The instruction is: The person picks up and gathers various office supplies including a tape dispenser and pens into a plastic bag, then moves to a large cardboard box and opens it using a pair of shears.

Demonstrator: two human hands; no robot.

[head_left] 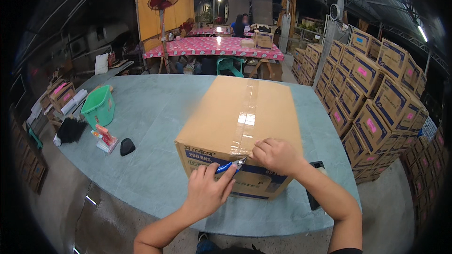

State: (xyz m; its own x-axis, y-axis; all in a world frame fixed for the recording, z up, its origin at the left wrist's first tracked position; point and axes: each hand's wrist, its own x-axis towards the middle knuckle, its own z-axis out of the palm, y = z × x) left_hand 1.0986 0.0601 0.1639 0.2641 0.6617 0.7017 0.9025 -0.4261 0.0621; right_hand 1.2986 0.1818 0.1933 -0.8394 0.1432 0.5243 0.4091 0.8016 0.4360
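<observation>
A large cardboard box (207,113) stands on the table before me, its top seam covered by a strip of clear tape (246,118). My left hand (207,190) is closed around a pair of blue-handled nippers (228,167), whose metal jaws meet the tape end at the box's near top edge. Just right of the jaws, my right hand (275,157) has its fingers pinched together at the tape's edge; the tape bit between them is mostly hidden. A dark flat object (316,197) lies partly behind my right forearm.
The grey-green table (141,113) also bears a green plastic bin (99,106), a small red-and-white item (106,138) and a black rounded object (127,146). Stacked cartons (367,99) rise on the right. Farther back, a person (240,25) is by a pink-covered table (202,47).
</observation>
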